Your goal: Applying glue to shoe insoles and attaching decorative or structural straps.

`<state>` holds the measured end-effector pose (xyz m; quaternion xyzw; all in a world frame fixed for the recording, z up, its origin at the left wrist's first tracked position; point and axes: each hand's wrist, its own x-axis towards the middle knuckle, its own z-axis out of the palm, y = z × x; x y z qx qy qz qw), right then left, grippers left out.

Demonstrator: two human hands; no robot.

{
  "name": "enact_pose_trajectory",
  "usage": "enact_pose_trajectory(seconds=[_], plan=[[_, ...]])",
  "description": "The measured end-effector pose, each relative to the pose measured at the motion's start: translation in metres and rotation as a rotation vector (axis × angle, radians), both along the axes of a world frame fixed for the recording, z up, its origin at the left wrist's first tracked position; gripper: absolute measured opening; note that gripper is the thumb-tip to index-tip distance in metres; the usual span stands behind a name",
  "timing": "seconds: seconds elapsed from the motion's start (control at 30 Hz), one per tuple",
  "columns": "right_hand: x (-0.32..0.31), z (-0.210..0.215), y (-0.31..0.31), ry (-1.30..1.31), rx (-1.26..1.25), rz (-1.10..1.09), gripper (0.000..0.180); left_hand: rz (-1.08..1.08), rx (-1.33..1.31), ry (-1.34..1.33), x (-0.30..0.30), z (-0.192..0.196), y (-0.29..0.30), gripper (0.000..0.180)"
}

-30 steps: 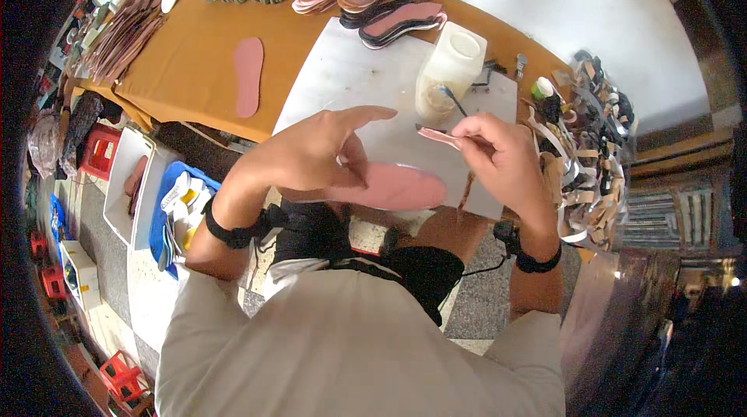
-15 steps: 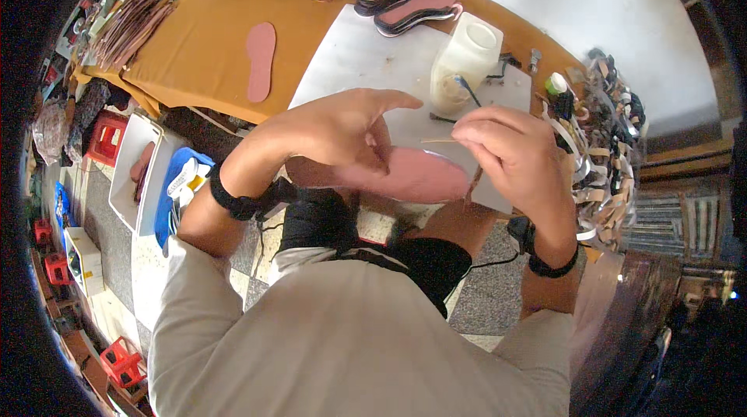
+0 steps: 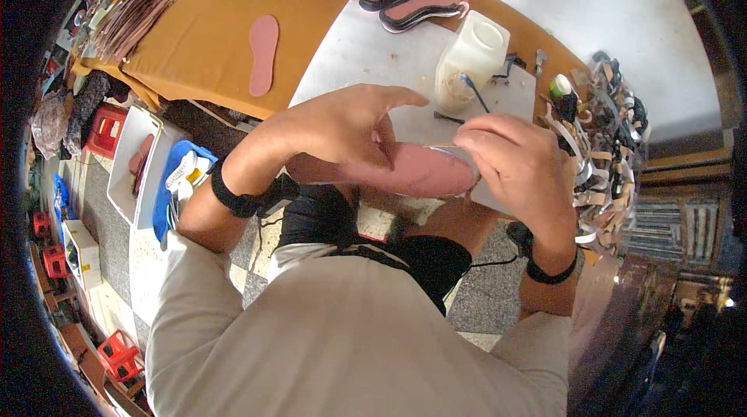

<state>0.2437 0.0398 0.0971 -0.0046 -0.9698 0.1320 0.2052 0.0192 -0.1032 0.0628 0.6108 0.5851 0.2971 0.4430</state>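
Observation:
A pink shoe sole (image 3: 424,172) lies tilted just beyond my lap, its shiny far edge turned toward the white board. My left hand (image 3: 346,125) grips its left part, index finger stretched out above and the other fingers bent onto the surface. At the far right edge of the sole is my right hand (image 3: 513,156), its fingertips pinched on a thin pale stick (image 3: 445,144), which only partly shows. Just beyond stands a milky plastic container (image 3: 476,42) with a blue-handled brush (image 3: 476,93) in its opening.
A white board (image 3: 366,55) rests on an orange-brown cloth (image 3: 202,36). One flat pink sole (image 3: 264,55) lies on the cloth. Stacked soles (image 3: 424,8) stand at the back. Shoe straps (image 3: 611,160) are heaped at right. A white bin (image 3: 128,176) stands at left.
My right hand has shifted slightly right and down, and less of the thin stick shows. The sole has tilted slightly in my left hand.

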Motion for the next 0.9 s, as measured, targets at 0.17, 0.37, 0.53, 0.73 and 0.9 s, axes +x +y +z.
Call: enact_pose_trajectory(seconds=[0.17,0.37,0.53,0.73,0.9], plan=[[0.0,0.0,-0.001,-0.02,0.002,-0.008,0.015,0.015,0.023,-0.017,-0.001,-0.008,0.001,0.087],[0.003,-0.004,0.002,-0.004,0.038,0.011,0.012,0.005,0.021,0.005,0.0,-0.008,0.003,0.09],[0.003,-0.003,0.001,-0.003,0.018,0.038,0.011,0.009,0.026,0.008,0.001,-0.009,0.002,0.088],[0.005,-0.003,0.001,-0.02,0.025,0.061,0.012,0.021,0.031,0.013,0.003,-0.005,0.003,0.084],[0.004,-0.004,0.001,-0.018,0.012,0.074,0.012,0.031,0.053,0.026,0.004,-0.002,0.003,0.08]])
